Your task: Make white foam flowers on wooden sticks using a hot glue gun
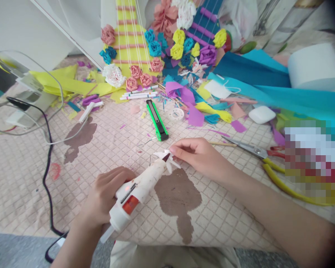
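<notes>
My left hand [108, 190] is wrapped round a white hot glue gun [145, 186], with a glue stick [107, 233] poking out of its rear end. The gun's dark nozzle points up and right and meets a small white paper piece [169, 165] with several pointed strips. Thumb and fingers of my right hand [195, 152] pinch the edge of that paper, just above the tablecloth. Beyond the nozzle lies a green box cutter [156, 121], apart from both hands.
Two paper-flowered instrument shapes, one yellow [130, 41] and one blue [205, 28], stand at the back. Scissors [251, 147] with yellow and red handles lie right. Coloured paper scraps [195, 113], a white roll [315, 67] and a black cord [46, 178] surround the work area.
</notes>
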The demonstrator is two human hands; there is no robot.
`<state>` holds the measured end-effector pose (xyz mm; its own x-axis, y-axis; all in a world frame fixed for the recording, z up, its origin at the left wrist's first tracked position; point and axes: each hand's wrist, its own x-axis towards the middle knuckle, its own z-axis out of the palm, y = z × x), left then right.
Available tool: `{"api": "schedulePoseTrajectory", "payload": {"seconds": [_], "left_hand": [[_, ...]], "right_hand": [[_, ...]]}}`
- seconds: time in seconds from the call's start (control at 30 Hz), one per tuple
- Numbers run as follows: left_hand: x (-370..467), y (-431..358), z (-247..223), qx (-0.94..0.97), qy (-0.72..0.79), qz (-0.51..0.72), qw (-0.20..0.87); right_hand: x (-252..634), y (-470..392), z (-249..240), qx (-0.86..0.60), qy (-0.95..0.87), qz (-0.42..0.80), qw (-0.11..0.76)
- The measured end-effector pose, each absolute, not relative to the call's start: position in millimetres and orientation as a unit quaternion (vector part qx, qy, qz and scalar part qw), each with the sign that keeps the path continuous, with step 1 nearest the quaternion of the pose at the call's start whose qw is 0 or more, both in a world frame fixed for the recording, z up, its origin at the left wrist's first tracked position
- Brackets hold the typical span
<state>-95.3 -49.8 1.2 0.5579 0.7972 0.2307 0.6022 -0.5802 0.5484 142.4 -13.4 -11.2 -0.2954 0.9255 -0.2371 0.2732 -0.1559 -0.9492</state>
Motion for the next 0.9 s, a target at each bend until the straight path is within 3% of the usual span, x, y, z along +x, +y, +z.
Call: {"api": "schedulePoseTrajectory", "payload": {"seconds": [0.9], "left_hand": [[-99.6,-47.5,-3.3,0.87,0.376,0.257,0.188]], "right_hand": [[143.4,-13.2,-10.2,-0.524,-0.584,0.546,0.294]]}}
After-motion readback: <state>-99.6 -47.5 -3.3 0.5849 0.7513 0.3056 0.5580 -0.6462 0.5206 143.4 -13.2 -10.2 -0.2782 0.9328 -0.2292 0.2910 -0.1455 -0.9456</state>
